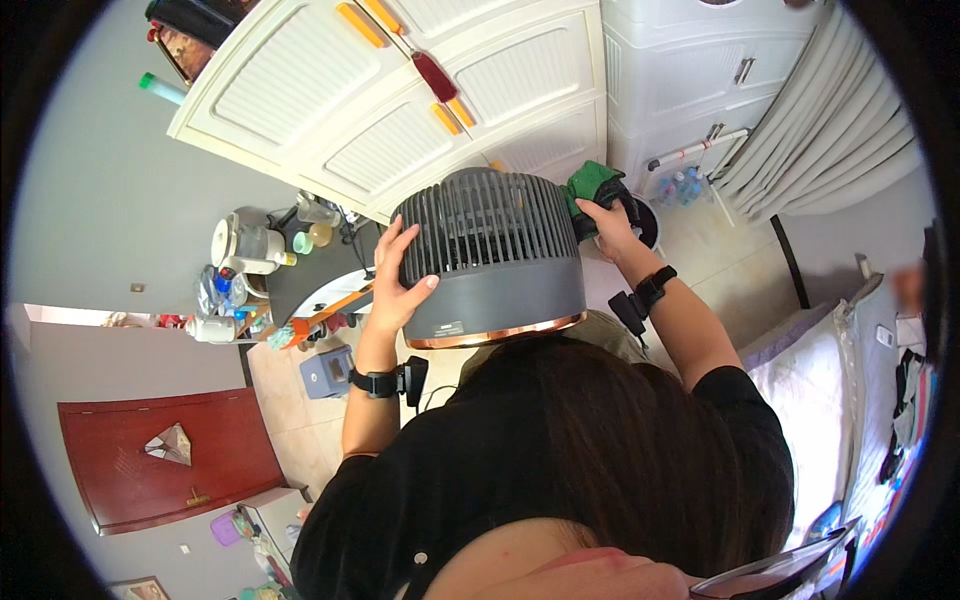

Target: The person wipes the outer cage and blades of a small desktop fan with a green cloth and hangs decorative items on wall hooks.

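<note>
A dark grey fan head (487, 289) with a slotted rear grille and a copper-coloured rim is in front of my body, its grille towards the cabinet. My left hand (397, 274) holds it at the left side, fingertips on the slats and thumb across the smooth band. In my right hand (611, 229) is a bunched green and black cloth (592, 182), touching or very near the right side of the grille. The fan's lower support is hidden. Each wrist wears a black strap with a small device.
A cream cabinet (360, 97) with orange handles stands just beyond the fan. A bin (651, 225) is behind my right hand. To the left, a dark-topped desk (315, 262) carries an electric kettle (244, 244). A blue-grey plastic stool (326, 373) stands on the floor; a bed (799, 405) lies to the right.
</note>
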